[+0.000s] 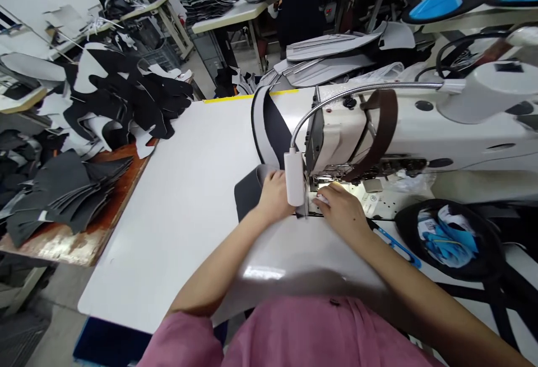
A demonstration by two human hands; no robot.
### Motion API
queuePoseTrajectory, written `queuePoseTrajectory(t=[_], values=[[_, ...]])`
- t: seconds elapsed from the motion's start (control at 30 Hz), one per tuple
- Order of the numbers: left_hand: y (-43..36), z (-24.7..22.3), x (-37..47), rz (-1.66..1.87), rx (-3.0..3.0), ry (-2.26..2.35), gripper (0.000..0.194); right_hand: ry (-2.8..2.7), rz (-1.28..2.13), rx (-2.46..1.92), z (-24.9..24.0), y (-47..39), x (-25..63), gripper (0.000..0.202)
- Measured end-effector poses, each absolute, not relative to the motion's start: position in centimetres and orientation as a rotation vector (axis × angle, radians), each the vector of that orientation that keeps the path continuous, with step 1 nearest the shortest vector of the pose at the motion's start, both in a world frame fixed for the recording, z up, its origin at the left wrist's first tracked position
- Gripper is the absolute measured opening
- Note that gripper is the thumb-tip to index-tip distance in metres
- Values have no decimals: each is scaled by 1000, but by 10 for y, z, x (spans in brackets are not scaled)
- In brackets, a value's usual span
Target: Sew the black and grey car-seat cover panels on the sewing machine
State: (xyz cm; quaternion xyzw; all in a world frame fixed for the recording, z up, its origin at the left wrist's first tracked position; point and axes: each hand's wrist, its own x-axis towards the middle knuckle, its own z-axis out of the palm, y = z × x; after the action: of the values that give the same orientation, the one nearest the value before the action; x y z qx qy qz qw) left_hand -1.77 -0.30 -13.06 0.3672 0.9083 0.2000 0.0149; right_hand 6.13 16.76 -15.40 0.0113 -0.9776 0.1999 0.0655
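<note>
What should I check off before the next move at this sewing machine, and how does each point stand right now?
1. Left hand on the dark fabric piece: ok.
2. Right hand at the sewing machine, near the stitching area: ok.
3. Fingers clear of the needle: cannot tell; the white head of the gooseneck lamp and the hands block the view.
4. Fabric edge lined up at the needle: cannot tell, same reason.
5. Light on the machine bed: ok, a bright glow shows by the right fingertips.
6. Blue-handled tool away from the fabric: ok, it lies beyond the right forearm.
</note>
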Motion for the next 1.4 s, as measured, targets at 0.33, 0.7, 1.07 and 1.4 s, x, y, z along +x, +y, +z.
queuePoseTrajectory(t=[0.33, 0.7, 1.07, 1.4], values=[[6, -135, 31, 667, 1158, 2774, 21, -2925, 771, 154, -162, 171, 86, 19], [6, -150, 32, 668, 1087, 2883, 27, -2918, 867, 251, -153, 169, 112, 24], [-9, -132, 4, 725, 1294, 2616, 45, -3065, 560, -31, -153, 170, 98, 29], [-3, -140, -8, 1035, 1244, 2547, 19, -3106, 539, 39, -150, 152, 86, 31]])
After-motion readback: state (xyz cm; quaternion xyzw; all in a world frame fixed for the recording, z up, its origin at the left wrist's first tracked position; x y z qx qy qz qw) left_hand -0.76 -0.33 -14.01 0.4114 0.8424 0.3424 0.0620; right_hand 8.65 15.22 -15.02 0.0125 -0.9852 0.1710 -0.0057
